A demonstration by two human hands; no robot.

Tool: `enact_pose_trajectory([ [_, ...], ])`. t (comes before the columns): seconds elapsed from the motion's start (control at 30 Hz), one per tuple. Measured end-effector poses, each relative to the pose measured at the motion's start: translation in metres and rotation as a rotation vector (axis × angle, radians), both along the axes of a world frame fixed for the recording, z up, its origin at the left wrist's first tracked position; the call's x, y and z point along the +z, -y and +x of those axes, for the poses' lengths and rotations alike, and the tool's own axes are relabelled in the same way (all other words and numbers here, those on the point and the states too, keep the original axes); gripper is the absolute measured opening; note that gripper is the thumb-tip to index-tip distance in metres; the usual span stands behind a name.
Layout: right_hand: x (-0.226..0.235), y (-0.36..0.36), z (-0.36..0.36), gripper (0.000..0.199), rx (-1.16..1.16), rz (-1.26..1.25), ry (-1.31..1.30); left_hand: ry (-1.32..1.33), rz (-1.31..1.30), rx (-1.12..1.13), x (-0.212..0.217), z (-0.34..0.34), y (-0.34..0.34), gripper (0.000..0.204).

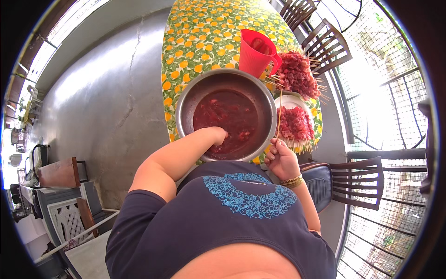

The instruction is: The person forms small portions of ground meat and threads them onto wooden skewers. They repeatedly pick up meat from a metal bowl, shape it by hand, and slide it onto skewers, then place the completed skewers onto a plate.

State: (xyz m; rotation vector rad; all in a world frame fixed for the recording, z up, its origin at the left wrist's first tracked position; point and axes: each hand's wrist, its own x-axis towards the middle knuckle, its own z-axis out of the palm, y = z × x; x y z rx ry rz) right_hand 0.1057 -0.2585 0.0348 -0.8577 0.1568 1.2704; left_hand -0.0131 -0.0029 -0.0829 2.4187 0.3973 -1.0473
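My left hand reaches into a wide steel bowl. Its fingers dip into dark red liquid with pieces of raw meat, so whether they grip anything is hidden. Beside the bowl's right rim, my right hand pinches the lower end of a thin wooden skewer, which points up and away from me. No meat shows on that skewer. Just right of it, a white plate carries skewered raw meat, the sticks poking out toward me.
A larger pile of skewered meat lies beyond the plate. Behind the bowl stands a red plastic pitcher. A lemon-patterned cloth covers the table. Dark wooden chairs line the right side, near a grille window.
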Motion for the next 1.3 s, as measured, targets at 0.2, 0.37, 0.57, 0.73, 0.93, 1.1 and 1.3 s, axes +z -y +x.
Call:
enact_pose_trajectory([
  [0.2, 0.009, -0.017, -0.011, 0.019, 0.078, 0.035, 0.166, 0.163, -0.347, 0.251, -0.016, -0.002, -0.035, 0.015],
  [0.37, 0.015, -0.016, -0.013, 0.023, 0.148, 0.056, 0.192, 0.346, 0.015, 0.233, -0.009, -0.010, -0.068, 0.020],
  [0.57, 0.021, -0.020, -0.027, 0.017, 0.155, -0.070, 0.296, 0.324, 0.428, 0.387, -0.008, 0.003, -0.041, 0.040],
  [0.73, 0.020, -0.032, -0.039, 0.011, 0.144, -0.104, 0.395, 0.279, 0.368, 0.385, -0.040, 0.019, -0.009, 0.031],
  [0.93, 0.020, -0.029, -0.043, 0.014, 0.203, -0.149, 0.530, 0.389, 0.156, 0.307, -0.037, 0.013, -0.022, 0.025],
  [1.1, 0.018, -0.031, -0.045, 0.014, 0.208, -0.145, 0.629, 0.463, -0.135, 0.587, -0.001, 0.001, -0.058, 0.018],
  [1.3, 0.002, -0.044, -0.040, 0.014, 0.306, -0.225, 0.911, 0.317, -0.896, 1.268, 0.030, -0.015, -0.070, 0.036],
])
